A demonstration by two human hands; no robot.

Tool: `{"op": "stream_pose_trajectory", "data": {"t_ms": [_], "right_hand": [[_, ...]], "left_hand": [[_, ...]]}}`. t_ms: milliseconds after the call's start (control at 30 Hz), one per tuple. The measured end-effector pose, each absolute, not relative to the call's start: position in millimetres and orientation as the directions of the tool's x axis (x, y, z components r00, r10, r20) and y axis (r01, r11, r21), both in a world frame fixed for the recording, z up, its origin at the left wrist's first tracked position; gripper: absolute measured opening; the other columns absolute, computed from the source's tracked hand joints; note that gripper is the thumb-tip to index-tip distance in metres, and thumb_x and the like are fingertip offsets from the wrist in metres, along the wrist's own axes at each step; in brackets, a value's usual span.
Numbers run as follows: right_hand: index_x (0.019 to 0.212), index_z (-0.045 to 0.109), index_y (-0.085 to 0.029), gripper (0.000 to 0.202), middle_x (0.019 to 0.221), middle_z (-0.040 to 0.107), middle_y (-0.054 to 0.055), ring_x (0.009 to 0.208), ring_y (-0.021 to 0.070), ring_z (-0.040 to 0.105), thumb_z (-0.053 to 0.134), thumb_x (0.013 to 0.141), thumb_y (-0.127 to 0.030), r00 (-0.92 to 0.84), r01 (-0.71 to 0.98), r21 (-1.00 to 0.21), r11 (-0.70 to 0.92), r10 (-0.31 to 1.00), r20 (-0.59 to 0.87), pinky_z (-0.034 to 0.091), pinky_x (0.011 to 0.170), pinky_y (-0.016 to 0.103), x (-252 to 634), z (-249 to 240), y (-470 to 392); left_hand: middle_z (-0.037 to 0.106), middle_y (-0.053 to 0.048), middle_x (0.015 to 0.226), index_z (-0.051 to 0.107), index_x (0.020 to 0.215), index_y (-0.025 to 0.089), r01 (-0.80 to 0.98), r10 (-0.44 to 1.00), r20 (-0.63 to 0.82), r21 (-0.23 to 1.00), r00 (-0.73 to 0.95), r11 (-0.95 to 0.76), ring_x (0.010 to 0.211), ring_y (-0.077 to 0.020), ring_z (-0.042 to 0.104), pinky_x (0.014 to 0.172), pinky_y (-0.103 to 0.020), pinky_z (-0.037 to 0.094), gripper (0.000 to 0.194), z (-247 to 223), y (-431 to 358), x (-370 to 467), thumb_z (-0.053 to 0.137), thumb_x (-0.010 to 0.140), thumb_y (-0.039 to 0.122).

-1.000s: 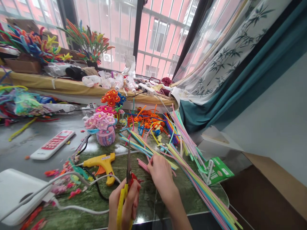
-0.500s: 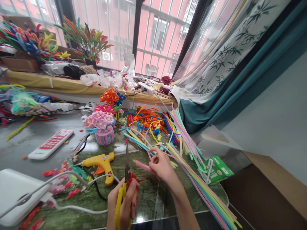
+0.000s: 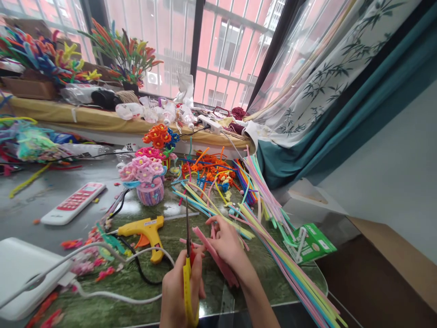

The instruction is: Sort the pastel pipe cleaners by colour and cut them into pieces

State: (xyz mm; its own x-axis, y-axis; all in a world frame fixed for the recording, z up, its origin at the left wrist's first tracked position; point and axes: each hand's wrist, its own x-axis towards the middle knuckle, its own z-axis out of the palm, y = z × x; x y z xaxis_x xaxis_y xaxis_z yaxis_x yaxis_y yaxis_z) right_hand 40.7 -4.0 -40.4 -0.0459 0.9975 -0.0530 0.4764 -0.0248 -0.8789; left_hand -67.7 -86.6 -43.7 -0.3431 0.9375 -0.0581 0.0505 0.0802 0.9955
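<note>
My left hand (image 3: 180, 289) is wrapped round yellow-and-red-handled scissors (image 3: 187, 232), whose blades point up and away. Close by on the right, my right hand (image 3: 228, 241) pinches a bundle of pink fuzzy stems (image 3: 215, 257), which slants between the two hands. My left fingertips are beside the lower side of the bundle; whether they touch it is unclear. A short pink piece sticks out to the left behind the blades. A yellow glue gun (image 3: 146, 232) lies left of the scissors.
Pastel stems (image 3: 283, 255) run along the right side of the table. Behind are orange pieces (image 3: 211, 166) and a pink flower pot (image 3: 150, 191). At left lie a white remote (image 3: 73, 203), a white box (image 3: 27, 273) and cables. A green packet (image 3: 314, 243) sits at right.
My left hand and the scissors have moved right, close to my right hand. The pink bundle has swung to a steeper slant, and more of its length shows below my right hand.
</note>
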Motion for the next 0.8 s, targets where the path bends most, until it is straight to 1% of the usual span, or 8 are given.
{"op": "stream_pose_trajectory", "data": {"t_ms": [133, 233, 300, 367, 500, 633, 733, 800], "right_hand": [[0.086, 0.058, -0.019, 0.033, 0.06, 0.044, -0.009, 0.052, 0.0122, 0.047, 0.052, 0.06, -0.001, 0.034, 0.444, -0.896, -0.03, 0.999, -0.017, 0.032, 0.048, 0.021, 34, -52, -4], [0.085, 0.058, -0.019, 0.033, 0.062, 0.045, -0.007, 0.053, 0.013, 0.049, 0.049, 0.059, -0.001, 0.067, 0.413, -0.91, -0.035, 0.998, -0.009, 0.034, 0.049, 0.022, 30, -56, -6], [0.085, 0.058, -0.019, 0.033, 0.061, 0.045, -0.007, 0.051, 0.0128, 0.048, 0.049, 0.058, -0.002, 0.063, 0.383, -0.923, -0.03, 0.998, -0.006, 0.034, 0.048, 0.022, 28, -57, -9], [0.084, 0.059, -0.019, 0.031, 0.059, 0.044, -0.008, 0.05, 0.0125, 0.047, 0.051, 0.058, -0.005, 0.041, 0.343, -0.939, -0.02, 0.999, -0.006, 0.033, 0.048, 0.022, 27, -56, -11], [0.083, 0.059, -0.018, 0.024, 0.063, 0.047, -0.007, 0.048, 0.0107, 0.046, 0.055, 0.06, -0.014, -0.013, 0.212, -0.977, -0.02, 1.0, -0.024, 0.033, 0.046, 0.021, 29, -50, -12], [0.085, 0.058, -0.018, 0.023, 0.066, 0.047, -0.006, 0.043, 0.0083, 0.043, 0.06, 0.064, -0.028, -0.046, 0.096, -0.994, -0.047, 0.998, -0.051, 0.031, 0.04, 0.02, 41, -40, -5], [0.088, 0.059, -0.018, 0.028, 0.067, 0.048, -0.006, 0.04, 0.007, 0.041, 0.062, 0.067, -0.036, -0.071, 0.072, -0.996, -0.047, 0.996, -0.052, 0.029, 0.037, 0.02, 52, -33, 0], [0.087, 0.062, -0.018, 0.027, 0.065, 0.049, -0.006, 0.039, 0.0066, 0.04, 0.063, 0.068, -0.036, -0.098, 0.094, -0.995, -0.035, 0.994, -0.044, 0.029, 0.038, 0.02, 57, -30, 2]], "left_hand": [[0.045, 0.009, 0.032, 0.059, 0.083, 0.021, 0.085, 0.929, -0.051, 0.993, -0.366, 0.088, 0.031, -0.0126, 0.045, 0.041, -0.02, 0.036, 0.043, -42, -87, -63, 0.049, 0.083, 0.062], [0.051, 0.009, 0.038, 0.056, 0.078, 0.023, 0.162, 0.91, -0.01, 0.983, -0.414, 0.084, 0.031, -0.0137, 0.05, 0.041, -0.022, 0.04, 0.039, -41, -87, -63, 0.057, 0.078, 0.062], [0.058, 0.007, 0.046, 0.054, 0.076, 0.024, 0.241, 0.888, 0.045, 0.968, -0.457, 0.075, 0.037, -0.0155, 0.056, 0.045, -0.024, 0.044, 0.038, -40, -86, -63, 0.063, 0.073, 0.06], [0.064, 0.004, 0.055, 0.054, 0.075, 0.024, 0.3, 0.87, 0.081, 0.951, -0.486, 0.079, 0.045, -0.0181, 0.062, 0.05, -0.025, 0.047, 0.036, -39, -84, -63, 0.063, 0.072, 0.059], [0.069, -0.001, 0.064, 0.058, 0.082, 0.024, 0.326, 0.871, 0.022, 0.932, -0.491, 0.16, 0.054, -0.0218, 0.066, 0.053, -0.028, 0.047, 0.033, -39, -75, -63, 0.053, 0.077, 0.056], [0.072, -0.006, 0.071, 0.059, 0.091, 0.022, 0.383, 0.876, -0.006, 0.898, -0.482, 0.217, 0.066, -0.027, 0.07, 0.06, -0.032, 0.048, 0.028, -41, -68, -63, 0.047, 0.076, 0.042], [0.074, -0.009, 0.078, 0.059, 0.095, 0.022, 0.424, 0.884, -0.017, 0.873, -0.467, 0.241, 0.074, -0.0303, 0.071, 0.064, -0.034, 0.047, 0.03, -43, -67, -63, 0.045, 0.076, 0.04], [0.074, -0.01, 0.079, 0.059, 0.096, 0.021, 0.444, 0.883, -0.018, 0.86, -0.468, 0.253, 0.076, -0.0314, 0.071, 0.064, -0.035, 0.047, 0.031, -43, -66, -63, 0.045, 0.076, 0.04]]}}
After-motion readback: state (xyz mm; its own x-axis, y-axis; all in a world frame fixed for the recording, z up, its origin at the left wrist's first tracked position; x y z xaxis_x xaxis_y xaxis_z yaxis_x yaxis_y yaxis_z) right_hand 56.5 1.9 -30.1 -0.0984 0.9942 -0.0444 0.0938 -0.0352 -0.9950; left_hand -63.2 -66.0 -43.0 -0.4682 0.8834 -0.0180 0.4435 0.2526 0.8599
